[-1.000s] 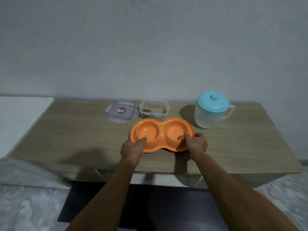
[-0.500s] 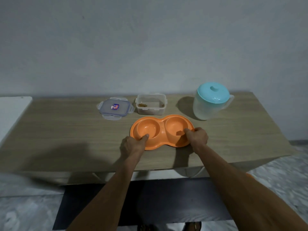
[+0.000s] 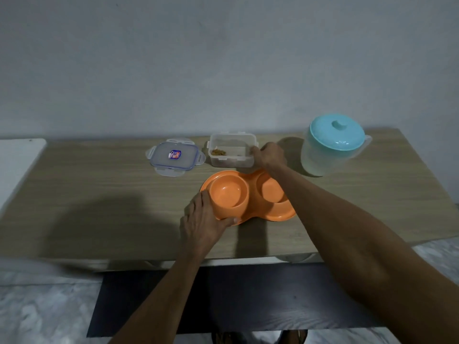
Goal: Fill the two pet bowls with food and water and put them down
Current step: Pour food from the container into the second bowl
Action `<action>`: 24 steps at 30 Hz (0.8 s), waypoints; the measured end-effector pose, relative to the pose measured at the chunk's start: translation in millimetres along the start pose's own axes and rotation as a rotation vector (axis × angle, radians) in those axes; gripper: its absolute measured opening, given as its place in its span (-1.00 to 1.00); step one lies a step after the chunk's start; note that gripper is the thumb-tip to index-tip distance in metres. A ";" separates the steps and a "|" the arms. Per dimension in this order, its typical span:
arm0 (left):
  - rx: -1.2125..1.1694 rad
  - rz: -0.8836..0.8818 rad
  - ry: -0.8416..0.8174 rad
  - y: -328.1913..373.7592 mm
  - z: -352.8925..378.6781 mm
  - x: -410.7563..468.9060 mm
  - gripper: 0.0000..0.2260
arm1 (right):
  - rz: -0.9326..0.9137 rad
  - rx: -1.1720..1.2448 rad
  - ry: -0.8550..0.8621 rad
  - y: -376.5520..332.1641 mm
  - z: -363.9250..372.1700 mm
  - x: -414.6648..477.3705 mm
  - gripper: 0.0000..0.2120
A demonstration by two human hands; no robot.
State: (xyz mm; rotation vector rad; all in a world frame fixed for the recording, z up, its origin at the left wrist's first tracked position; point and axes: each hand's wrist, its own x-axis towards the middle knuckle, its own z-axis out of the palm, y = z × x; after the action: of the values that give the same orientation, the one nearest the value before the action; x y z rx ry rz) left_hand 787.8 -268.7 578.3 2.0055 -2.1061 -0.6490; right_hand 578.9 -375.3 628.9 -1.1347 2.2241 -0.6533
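wood table [image 3: 99, 189] holds the orange double bowl [image 3: 228, 194] near its front. left hand [image 3: 201, 224] still curls round it; right hand [image 3: 269, 153] has moved up and now grips the food box [image 3: 231, 155].

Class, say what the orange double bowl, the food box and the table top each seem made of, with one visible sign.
The orange double bowl: likely moulded plastic, smooth, uniform colour. The food box: clear, slightly cloudy plastic, see-through walls. The table top: wood or wood-look laminate, matte grain lines.
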 end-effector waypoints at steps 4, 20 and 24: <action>0.059 -0.006 0.005 -1.3 3.3 0.9 0.08 | 0.073 0.132 -0.049 -5.0 5.3 9.3 -0.61; 0.041 -0.028 -0.044 12.4 -10.2 -5.4 0.03 | -0.251 0.500 -0.062 10.7 -44.3 -49.5 -0.77; 0.033 -0.019 -0.046 12.7 -13.4 -6.7 0.02 | -0.438 0.325 0.015 22.3 -52.0 -76.2 -0.77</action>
State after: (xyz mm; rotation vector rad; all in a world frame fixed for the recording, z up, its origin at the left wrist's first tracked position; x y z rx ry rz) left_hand 782.2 -264.7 596.8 2.0495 -2.1404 -0.6741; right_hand 569.1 -291.3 671.8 -1.4504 1.7980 -1.1561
